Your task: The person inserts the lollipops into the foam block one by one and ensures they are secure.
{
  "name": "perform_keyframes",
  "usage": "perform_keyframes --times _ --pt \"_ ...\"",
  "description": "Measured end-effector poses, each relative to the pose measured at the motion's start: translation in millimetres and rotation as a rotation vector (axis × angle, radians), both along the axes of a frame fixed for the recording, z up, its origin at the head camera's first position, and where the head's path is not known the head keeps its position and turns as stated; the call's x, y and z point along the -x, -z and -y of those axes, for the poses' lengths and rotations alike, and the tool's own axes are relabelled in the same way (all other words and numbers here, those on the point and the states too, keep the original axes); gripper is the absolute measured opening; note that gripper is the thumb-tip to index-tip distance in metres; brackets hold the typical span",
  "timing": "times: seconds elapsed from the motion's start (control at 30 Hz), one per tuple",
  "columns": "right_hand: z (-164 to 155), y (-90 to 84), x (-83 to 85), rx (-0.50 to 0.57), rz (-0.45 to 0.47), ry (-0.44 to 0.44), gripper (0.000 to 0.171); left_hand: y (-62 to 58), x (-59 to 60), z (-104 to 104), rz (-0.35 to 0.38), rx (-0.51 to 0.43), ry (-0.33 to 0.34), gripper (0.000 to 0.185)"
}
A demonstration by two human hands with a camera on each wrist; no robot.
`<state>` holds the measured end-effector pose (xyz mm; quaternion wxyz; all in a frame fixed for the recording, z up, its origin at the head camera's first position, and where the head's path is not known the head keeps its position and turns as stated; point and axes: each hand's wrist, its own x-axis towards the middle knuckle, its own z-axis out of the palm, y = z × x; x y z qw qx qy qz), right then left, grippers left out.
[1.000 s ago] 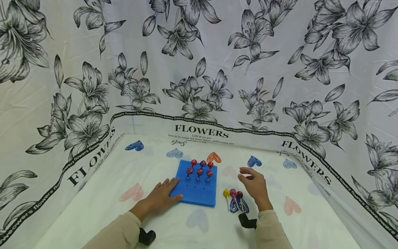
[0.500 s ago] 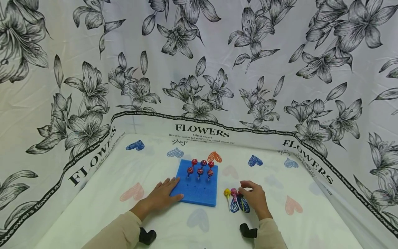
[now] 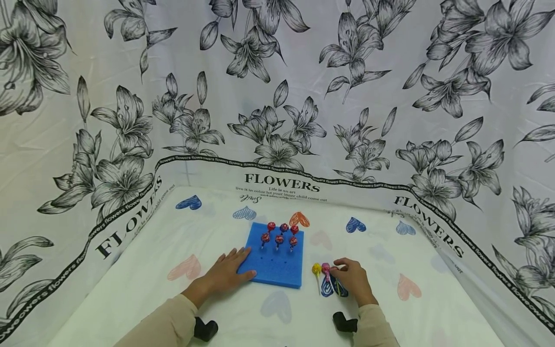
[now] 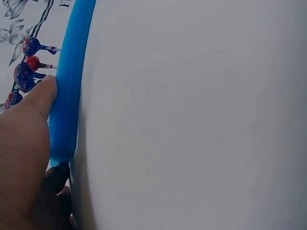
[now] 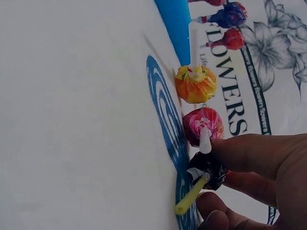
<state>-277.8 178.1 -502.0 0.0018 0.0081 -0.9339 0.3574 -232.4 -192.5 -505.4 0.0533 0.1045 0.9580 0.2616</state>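
Observation:
My left hand (image 3: 220, 275) rests on the left edge of a blue foam block (image 3: 277, 272), fingers spread; in the left wrist view its thumb (image 4: 41, 98) lies against the block's side. Several red and blue wrapped lollipops (image 3: 279, 238) stand upright in the block, in two rows. Right of the block, my right hand (image 3: 353, 279) pinches the head of a dark-wrapped lollipop (image 5: 211, 168) with a yellow-green stick, between thumb and fingers. Beside it lie a pink lollipop (image 3: 326, 268) and a yellow lollipop (image 3: 317, 270), both with white sticks.
A row of small holes (image 3: 272, 260) runs across the block's near part. The white tablecloth (image 3: 234, 313) has printed hearts. Behind the table hangs a flower-patterned curtain (image 3: 303, 159). A black piece (image 3: 344, 322) shows at the right wrist, another black piece (image 3: 205, 329) at the left.
My right hand has come down and toward the loose lollipops, and its fingers have closed around the dark one's head. The left hand has stayed on the block.

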Motion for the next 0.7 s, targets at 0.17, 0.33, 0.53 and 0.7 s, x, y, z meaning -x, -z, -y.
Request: perform_keyframes --times 0.17,0.33,0.53,0.7 --pt "1.4 -0.1 0.4 -0.012 0.029 0.007 0.025 0.7 1.3 -0.1 0.005 0.001 0.001 0.082" --pt "0.1 -3.8 -0.1 -0.001 0.044 0.015 0.024 1.4 1.1 -1.0 0.009 -0.006 0.003 0.082" --pt "-1.8 -22.0 1.6 0.216 -0.001 0.054 0.028 1.8 0.6 -0.9 0.010 -0.002 0.004 0.083" --pt "-0.1 -46.8 1.6 0.444 -0.098 0.039 0.026 3.3 2.1 -0.1 0.009 0.004 0.002 0.084"
